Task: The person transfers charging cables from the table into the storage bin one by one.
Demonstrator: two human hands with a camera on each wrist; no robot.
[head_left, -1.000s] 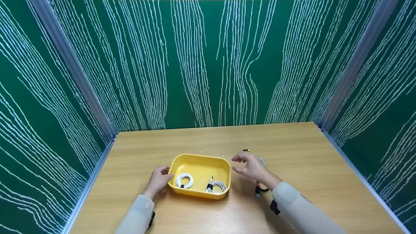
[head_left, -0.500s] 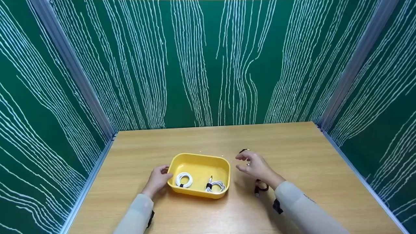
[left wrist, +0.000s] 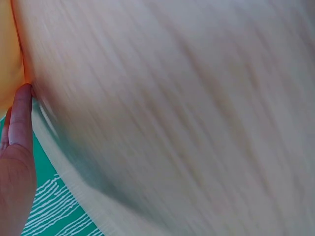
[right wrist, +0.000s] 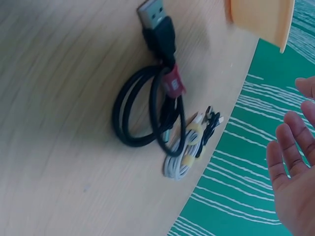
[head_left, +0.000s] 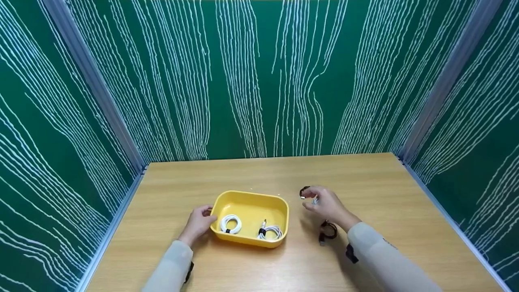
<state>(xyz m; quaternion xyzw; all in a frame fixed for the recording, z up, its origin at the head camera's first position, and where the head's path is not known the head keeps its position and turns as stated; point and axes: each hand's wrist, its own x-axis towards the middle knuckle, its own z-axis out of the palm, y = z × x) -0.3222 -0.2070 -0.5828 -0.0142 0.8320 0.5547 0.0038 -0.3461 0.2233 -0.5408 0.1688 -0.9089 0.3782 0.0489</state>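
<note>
My left hand point(head_left: 197, 225) touches the left end of a yellow plastic box point(head_left: 243, 198); its fingers reach straight to the outer wall in the left wrist view. Inside the box lie a white coiled cable point(head_left: 224, 225) with a black tie and a pale coiled cable point(head_left: 278, 232) with a metal plug. My right hand point(head_left: 326, 205) hovers right of the box, fingers spread and holding nothing. Under it lie a white cable bundle point(right wrist: 172, 167) with yellow ties and a small black cable point(right wrist: 210, 129). Nearer me rests a coiled black USB cable point(right wrist: 120, 115) with a red tie.
A wooden table point(head_left: 259, 267) carries everything. Green walls point(head_left: 284, 81) with wavy white lines enclose it at the back and both sides, joined by grey corner posts point(head_left: 93, 77).
My right hand has drawn away from the box to the right, over the cables, uncovering more of the small black cable. My left hand has stayed at the box's left end.
</note>
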